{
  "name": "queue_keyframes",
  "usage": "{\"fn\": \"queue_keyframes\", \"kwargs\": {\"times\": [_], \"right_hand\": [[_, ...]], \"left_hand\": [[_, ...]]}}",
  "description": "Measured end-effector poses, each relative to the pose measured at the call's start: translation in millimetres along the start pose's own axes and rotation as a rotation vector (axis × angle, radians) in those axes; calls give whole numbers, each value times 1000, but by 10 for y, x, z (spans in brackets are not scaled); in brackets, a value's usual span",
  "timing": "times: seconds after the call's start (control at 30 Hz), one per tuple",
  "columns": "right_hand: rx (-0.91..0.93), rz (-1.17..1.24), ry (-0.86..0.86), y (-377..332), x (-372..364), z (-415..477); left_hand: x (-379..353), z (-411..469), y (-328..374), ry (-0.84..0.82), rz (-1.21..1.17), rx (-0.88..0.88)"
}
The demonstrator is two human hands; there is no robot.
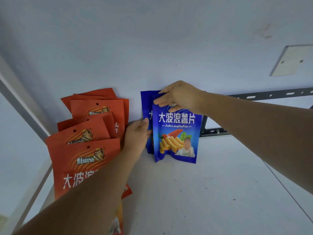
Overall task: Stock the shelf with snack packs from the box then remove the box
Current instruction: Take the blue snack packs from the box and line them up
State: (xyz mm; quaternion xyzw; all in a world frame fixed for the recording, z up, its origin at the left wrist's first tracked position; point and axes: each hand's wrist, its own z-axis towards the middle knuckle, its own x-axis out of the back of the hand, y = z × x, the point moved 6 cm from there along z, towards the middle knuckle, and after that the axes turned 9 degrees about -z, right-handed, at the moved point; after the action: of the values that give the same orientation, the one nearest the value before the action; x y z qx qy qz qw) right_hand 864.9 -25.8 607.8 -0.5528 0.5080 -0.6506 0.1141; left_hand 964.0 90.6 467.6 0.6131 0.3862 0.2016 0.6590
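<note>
Shelf (211,192), red packs (84,160), blue pack (176,133) in hand (179,97)

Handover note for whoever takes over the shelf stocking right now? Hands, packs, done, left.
Right hand pinches the top of the front blue pack, which stands upright on the shelf.
Left hand touches the left edge of the rear blue pack, fingers fairly straight.
Done: orange packs lined up at the left, two blue ones beside them.
Left: let go of the blue pack and add any remaining packs. The box is not in view, so its removal is unconfirmed.
</note>
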Motion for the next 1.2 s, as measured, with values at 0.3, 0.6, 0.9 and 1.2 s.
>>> {"fn": "queue_keyframes", "kwargs": {"times": [0.3,0.6,0.9,1.2], "right_hand": [[57,-351,-10,88,16,11],[163,-179,66,-26,44,-146],[-372,64,329,1449,-257,-839],[-349,268,331,1553,-844,-523]], "left_hand": [[-37,-37,11,-132,171,-109],[40,25,43,44,316,-136],[76,-3,63,160,290,-141],[29,12,74,72,449,-80]]}}
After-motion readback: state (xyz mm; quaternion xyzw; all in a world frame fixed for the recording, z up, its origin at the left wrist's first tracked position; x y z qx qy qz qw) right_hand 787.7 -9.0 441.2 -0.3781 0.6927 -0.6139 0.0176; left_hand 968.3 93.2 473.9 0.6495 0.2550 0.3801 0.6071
